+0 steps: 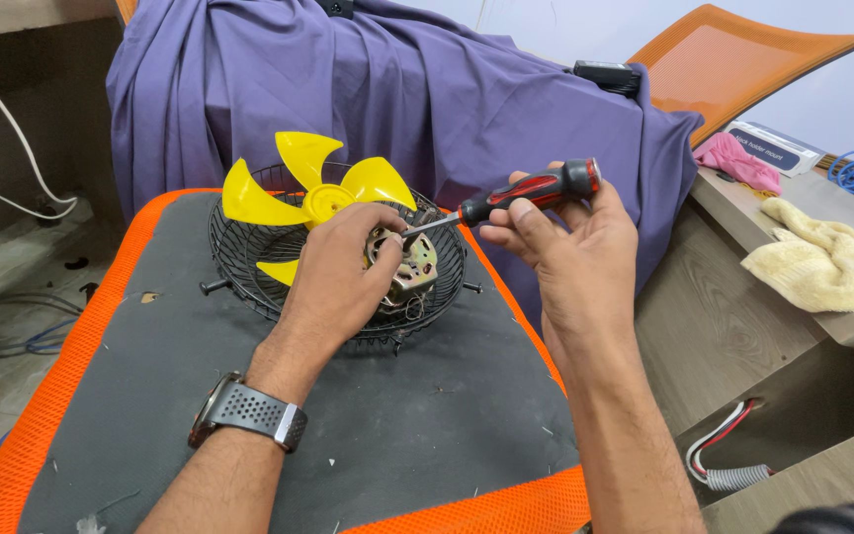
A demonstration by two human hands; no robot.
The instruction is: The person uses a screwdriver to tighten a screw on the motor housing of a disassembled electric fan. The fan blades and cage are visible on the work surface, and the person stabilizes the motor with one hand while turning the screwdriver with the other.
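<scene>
Head view shows the left hand (340,269) with its grip closed on the motor (405,265) in the wire guard (249,259), the right hand (567,237) gripping the screwdriver (531,191), which probably works best kept straight and pressed firmly.

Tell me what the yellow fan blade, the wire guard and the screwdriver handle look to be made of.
Yellow fan blade: most likely moulded plastic, smooth and glossy, even colour throughout.
Wire guard: seems to be thin metal wire with a dark coating, bent into rings and spokes.
Screwdriver handle, in the right hand: probably hard plastic with rubbery grip zones, red and black, slight sheen; its shaft looks like bare steel.
</scene>
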